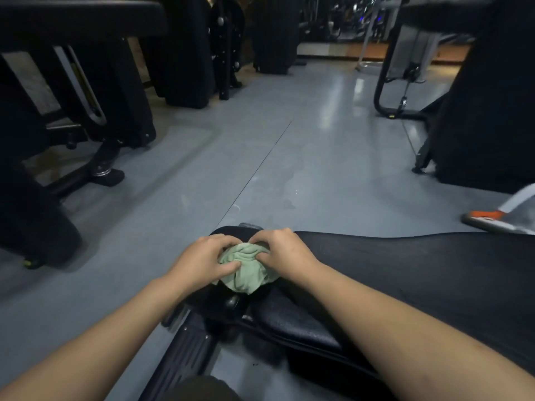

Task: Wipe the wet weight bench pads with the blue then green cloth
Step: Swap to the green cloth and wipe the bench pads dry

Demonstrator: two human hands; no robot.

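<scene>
Seemingly the green-cloth stage is under way: both the left hand and right hand have fingers clamped on the bunched green cloth, pressed to the bench pad end. No blue cloth visible; remaining wiping unclear.

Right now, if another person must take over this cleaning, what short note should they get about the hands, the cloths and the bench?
Left hand: fingers curled on the green cloth, gripping its left side.
Right hand: fingers pinch the same cloth from the right.
The green cloth lies bunched on the end of the black bench pad, between both hands.
The blue cloth is not in view.
Done: the green cloth is already in use, so the blue step seems finished, though this cannot be confirmed.
Left: probably wipe along the long pad toward the right, and the lower seat pad. How wet they are cannot be judged in this dim light.
</scene>
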